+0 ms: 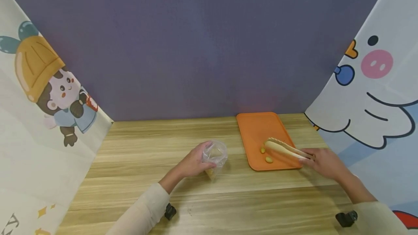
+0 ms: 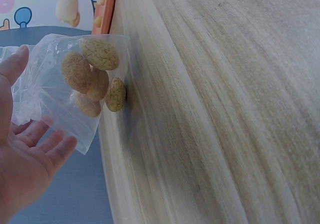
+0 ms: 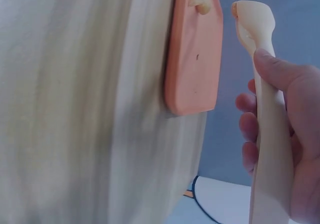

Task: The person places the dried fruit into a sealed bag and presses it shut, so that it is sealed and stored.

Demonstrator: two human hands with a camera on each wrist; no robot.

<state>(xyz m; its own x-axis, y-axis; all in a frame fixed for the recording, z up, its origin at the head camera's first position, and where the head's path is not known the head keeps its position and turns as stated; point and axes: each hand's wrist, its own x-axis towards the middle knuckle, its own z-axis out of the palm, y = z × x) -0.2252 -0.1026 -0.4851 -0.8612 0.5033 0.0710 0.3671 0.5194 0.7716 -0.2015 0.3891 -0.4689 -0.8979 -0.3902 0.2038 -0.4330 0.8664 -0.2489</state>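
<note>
My left hand (image 1: pixel 196 160) holds a clear plastic bag (image 1: pixel 220 153) by its upper part, thumb on one side and fingers on the other. Several tan, wrinkled ovals that look like nuts (image 2: pixel 100 53) lie at the bottom of the bag, close to the tabletop. In my right hand (image 1: pixel 326 162) is a pair of cream tongs (image 1: pixel 284 149), gripped along the arms, thumb on top. Their tips are over an orange tray (image 1: pixel 258 126). A brownish piece (image 3: pixel 234 9) shows at the tips. Two yellowish ovals (image 1: pixel 269 160) lie on the tray below.
The wood-grain table (image 1: pixel 147 137) spreads under both hands. A dark grey-blue panel (image 1: pixel 196 46) rises behind it. Printed cartoon sheets stand left (image 1: pixel 49 100) and right (image 1: pixel 375 93). Black wrist devices (image 1: pixel 346 219) sit at the sleeves.
</note>
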